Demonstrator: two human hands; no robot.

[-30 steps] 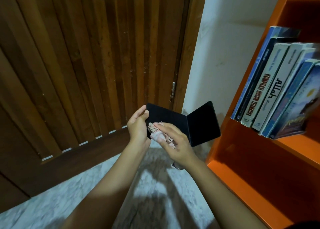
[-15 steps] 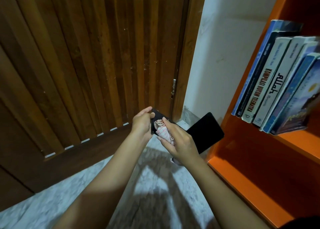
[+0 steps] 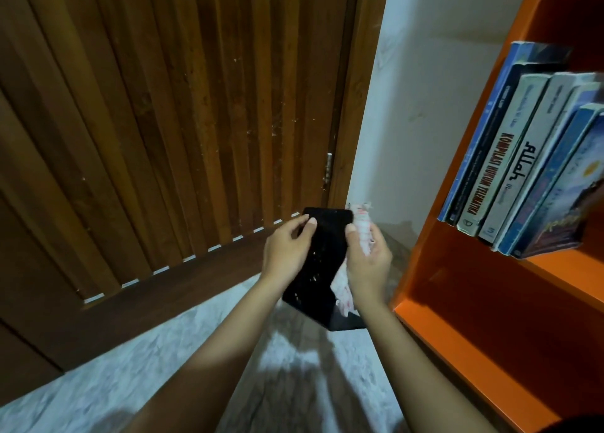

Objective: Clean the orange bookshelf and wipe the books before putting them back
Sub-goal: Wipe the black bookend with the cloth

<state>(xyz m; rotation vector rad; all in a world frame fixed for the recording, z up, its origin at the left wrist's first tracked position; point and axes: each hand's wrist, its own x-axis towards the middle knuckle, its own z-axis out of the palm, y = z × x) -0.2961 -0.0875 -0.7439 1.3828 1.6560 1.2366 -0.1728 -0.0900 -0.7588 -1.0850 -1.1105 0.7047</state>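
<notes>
1. Half a second earlier the black folded object (image 3: 322,262) lay spread open towards 3 o'clock with the cloth pressed on its inner face; now it stands more upright between both hands, one dust-flecked panel facing the camera and a second panel jutting out at its lower end.
2. The left hand (image 3: 287,249) is closed on the panel's left edge, thumb on the face and fingers behind.
3. The right hand (image 3: 367,262) clamps the panel's right edge and also pinches the cloth (image 3: 359,226), which has come off the face and now sits beside it at 3 o'clock.
4. The cloth is soft, crumpled, white with reddish marks; a tail hangs below the palm against the panel.
5. At 9 to 12 o'clock stands a brown slatted wooden door (image 3: 163,138), scuffed and speckled.
6. The floor (image 3: 130,383) is pale and marbled; a white wall (image 3: 425,122) fills 12 o'clock.
7. At 3 o'clock the glossy orange bookshelf (image 3: 457,302) holds leaning books (image 3: 510,171) on its upper shelf, well apart from the hands.
</notes>
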